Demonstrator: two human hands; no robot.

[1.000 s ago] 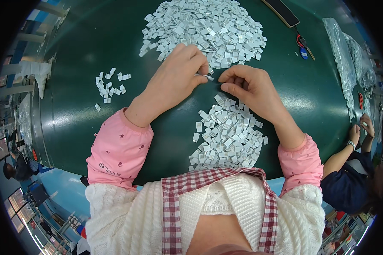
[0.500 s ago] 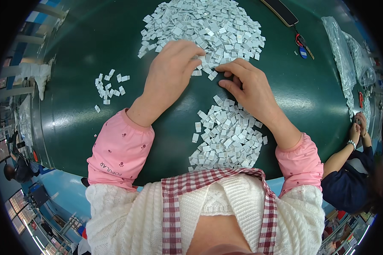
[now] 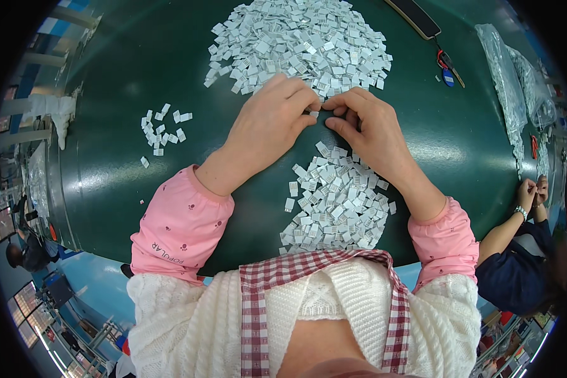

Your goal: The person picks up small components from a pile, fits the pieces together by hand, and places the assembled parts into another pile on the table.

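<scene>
My left hand is closed, its thumb and forefinger pinched on a small white rectangular piece. Beside it, my right hand has its fingers curled, with a gap between thumb and forefinger; its fingertip comes close to the same piece, and nothing shows in its grip. Just beyond both hands spreads a large heap of white pieces, many marked with contact-like strips. Nearer to me, below my right hand, lies a second pile of such pieces.
On the green table, a small scattered group of white pieces lies at left. A dark phone-like object and keys with a blue tag lie at far right, near clear plastic bags. A co-worker's hands are at the right edge.
My left hand has moved right and slightly nearer to me, off the large heap, and its fingers now close on a piece. My right hand has barely shifted.
</scene>
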